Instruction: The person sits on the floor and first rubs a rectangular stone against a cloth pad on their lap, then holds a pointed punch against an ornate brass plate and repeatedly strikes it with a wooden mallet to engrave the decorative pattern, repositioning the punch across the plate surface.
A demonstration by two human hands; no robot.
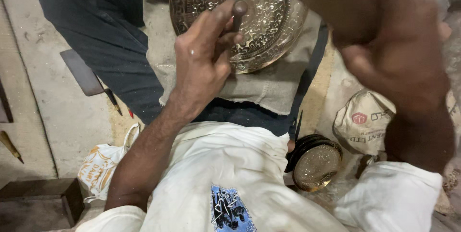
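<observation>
Pattern already covers most of the brass plate (pixel 249 16); left hand (pixel 201 64) pinches a punch (pixel 238 13) on it, right hand (pixel 398 45) blurred, grip unclear.

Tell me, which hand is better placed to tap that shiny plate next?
Probably the right hand: it is raised, blurred, above the plate. The left hand is busy holding the punch on it.

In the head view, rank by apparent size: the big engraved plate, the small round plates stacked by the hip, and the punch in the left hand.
1. Engraved plate, partly hidden by both hands.
2. Stack of small round plates.
3. Punch, mostly hidden inside the left hand.
</observation>
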